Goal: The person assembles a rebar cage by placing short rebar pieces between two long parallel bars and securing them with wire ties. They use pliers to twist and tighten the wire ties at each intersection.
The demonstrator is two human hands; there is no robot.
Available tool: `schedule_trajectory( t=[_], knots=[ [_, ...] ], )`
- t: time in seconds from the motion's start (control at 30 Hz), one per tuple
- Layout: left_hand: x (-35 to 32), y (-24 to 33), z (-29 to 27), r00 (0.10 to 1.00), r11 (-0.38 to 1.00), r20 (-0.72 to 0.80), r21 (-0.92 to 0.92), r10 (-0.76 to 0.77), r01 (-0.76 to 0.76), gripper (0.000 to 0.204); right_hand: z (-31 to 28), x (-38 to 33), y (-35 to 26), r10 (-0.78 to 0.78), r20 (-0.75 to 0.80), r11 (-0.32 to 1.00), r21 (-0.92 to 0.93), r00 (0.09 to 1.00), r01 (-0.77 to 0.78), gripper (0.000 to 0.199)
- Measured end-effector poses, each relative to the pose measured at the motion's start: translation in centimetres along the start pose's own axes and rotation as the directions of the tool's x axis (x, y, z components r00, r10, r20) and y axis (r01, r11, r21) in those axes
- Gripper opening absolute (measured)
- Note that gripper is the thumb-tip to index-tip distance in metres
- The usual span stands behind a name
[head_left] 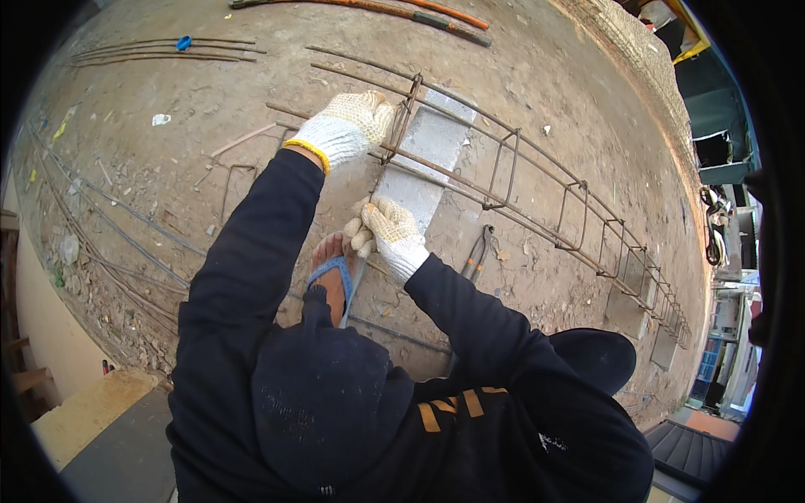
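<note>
A rusty rebar cage point(506, 204) of long bars and square stirrups runs from upper centre to the far right, its near end over a grey concrete block point(415, 189). My left hand point(348, 128), in a white knit glove with a yellow cuff, is closed right beside the end stirrup point(406, 116); what its curled fingers grip is hidden. Lower down, my right hand point(391, 234), gloved alike, is pinched closed at the block's near left edge. Anything between its fingers is too small to make out. Pincers with orange-and-grey handles point(477, 256) lie on the dirt right of it.
My sandalled foot point(329, 270) stands just below the hands. Loose bars point(163, 54) lie at upper left, and a long orange-handled tool point(394, 12) at the top. More bars point(117, 214) cross the left ground. Blocks point(634, 295) support the cage's far end.
</note>
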State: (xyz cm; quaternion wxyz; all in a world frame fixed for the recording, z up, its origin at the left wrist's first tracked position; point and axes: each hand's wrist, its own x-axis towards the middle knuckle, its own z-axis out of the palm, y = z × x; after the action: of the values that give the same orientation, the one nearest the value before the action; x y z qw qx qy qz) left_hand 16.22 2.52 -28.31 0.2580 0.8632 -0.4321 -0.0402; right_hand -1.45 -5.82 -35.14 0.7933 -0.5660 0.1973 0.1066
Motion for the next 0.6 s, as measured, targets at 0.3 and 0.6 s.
schedule_trajectory(
  t=[0.3,0.6],
  knots=[
    [1.3,-0.5,0.3,0.984,0.995,0.157,-0.038,-0.086,0.093,0.052,-0.5,0.4,0.7,-0.066,-0.012,0.997,0.037,0.998,0.066,0.023],
    [0.9,1.7,-1.2,0.941,0.982,0.285,0.007,-0.183,0.189,0.056,-0.4,0.4,0.8,-0.078,-0.032,0.997,0.014,0.996,0.079,0.023]
  ],
)
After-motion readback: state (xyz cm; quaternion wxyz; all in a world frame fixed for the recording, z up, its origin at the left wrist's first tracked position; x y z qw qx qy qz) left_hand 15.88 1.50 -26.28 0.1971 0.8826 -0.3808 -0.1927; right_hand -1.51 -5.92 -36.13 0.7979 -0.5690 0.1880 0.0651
